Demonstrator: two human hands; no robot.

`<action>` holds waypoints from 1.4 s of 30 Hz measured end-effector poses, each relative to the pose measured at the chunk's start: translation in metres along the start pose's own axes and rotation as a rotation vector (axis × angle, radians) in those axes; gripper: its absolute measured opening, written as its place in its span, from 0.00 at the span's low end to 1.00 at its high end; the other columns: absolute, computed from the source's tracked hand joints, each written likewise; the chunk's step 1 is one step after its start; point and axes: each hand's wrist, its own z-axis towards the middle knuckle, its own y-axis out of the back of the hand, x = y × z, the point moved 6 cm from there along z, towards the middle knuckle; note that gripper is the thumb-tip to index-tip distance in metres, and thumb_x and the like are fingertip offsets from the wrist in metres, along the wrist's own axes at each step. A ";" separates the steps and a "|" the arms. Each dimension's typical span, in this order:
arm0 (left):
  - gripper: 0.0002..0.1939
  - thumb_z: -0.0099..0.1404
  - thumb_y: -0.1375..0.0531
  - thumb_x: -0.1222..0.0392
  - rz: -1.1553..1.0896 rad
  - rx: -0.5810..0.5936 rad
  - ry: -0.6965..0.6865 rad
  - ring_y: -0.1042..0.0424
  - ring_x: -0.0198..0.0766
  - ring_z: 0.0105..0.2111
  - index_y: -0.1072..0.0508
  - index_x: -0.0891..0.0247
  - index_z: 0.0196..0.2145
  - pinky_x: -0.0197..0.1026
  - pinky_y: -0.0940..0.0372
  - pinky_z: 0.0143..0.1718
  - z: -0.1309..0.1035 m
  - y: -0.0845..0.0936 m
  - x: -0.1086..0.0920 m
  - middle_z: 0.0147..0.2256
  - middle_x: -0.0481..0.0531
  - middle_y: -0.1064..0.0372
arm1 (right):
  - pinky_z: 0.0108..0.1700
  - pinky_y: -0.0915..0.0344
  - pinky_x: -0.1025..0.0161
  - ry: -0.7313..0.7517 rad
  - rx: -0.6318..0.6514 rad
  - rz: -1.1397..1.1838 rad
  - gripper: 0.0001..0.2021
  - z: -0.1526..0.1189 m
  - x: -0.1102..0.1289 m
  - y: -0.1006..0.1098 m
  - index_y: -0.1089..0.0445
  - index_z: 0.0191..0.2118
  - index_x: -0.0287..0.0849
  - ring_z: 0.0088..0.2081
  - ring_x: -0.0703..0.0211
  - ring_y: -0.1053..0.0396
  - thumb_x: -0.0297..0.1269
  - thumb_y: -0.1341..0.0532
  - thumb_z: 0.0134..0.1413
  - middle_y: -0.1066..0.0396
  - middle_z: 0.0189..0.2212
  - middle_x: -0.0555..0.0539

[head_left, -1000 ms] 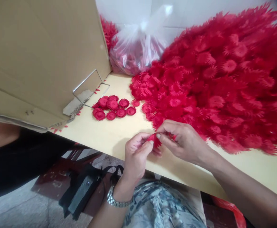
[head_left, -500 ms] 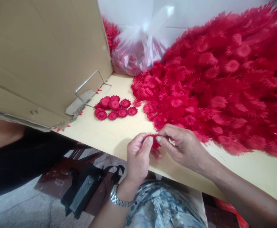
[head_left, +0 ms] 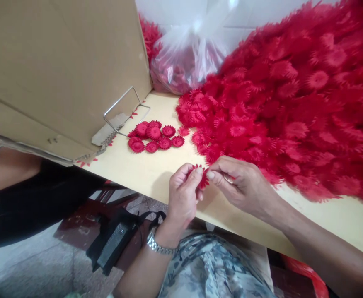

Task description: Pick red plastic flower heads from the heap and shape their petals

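Near the table's front edge, my left hand pinches a small red fringed artificial flower between thumb and fingers. The thumb lies across the flower's face and hides part of it. My right hand is closed too, its thumb and forefinger pinching the flower's right rim at the petals. Beyond my hands, to the left, lies a small cluster of dark red rolled flowers. A large heap of red fringed flower pieces rises behind and to the right of my right hand.
A tall cardboard sheet stands on the left, with a bent wire stand at its foot. Behind is a tied clear plastic bag of red pieces. Another person's arm shows at far left. A black bag sits below the yellow tabletop.
The flower has turned between my fingers, and more of its pointed petals show. My left fingers have curled in closer beneath it. The whole view has shifted slightly.
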 end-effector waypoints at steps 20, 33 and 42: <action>0.17 0.63 0.45 0.49 0.226 0.185 -0.139 0.41 0.26 0.17 0.34 0.64 0.24 0.29 0.47 0.16 -0.008 0.002 0.002 0.18 0.44 0.41 | 0.27 0.42 0.70 0.020 0.073 0.121 0.07 0.001 -0.004 -0.001 0.35 0.26 0.40 0.25 0.68 0.37 0.26 0.43 0.54 0.35 0.23 0.51; 0.11 0.61 0.41 0.58 -0.044 0.069 -0.130 0.35 0.30 0.16 0.27 0.65 0.23 0.33 0.38 0.17 -0.014 0.000 0.007 0.19 0.47 0.32 | 0.26 0.43 0.66 0.208 -0.178 -0.187 0.06 -0.008 0.007 0.006 0.40 0.28 0.42 0.26 0.62 0.39 0.24 0.47 0.53 0.37 0.22 0.49; 0.12 0.57 0.38 0.55 -0.078 -0.149 -0.264 0.32 0.32 0.15 0.31 0.65 0.23 0.33 0.38 0.15 -0.010 0.019 -0.016 0.18 0.47 0.30 | 0.24 0.45 0.63 -0.041 -0.460 -0.243 0.07 -0.005 -0.009 0.050 0.42 0.28 0.45 0.22 0.63 0.42 0.30 0.46 0.56 0.41 0.21 0.50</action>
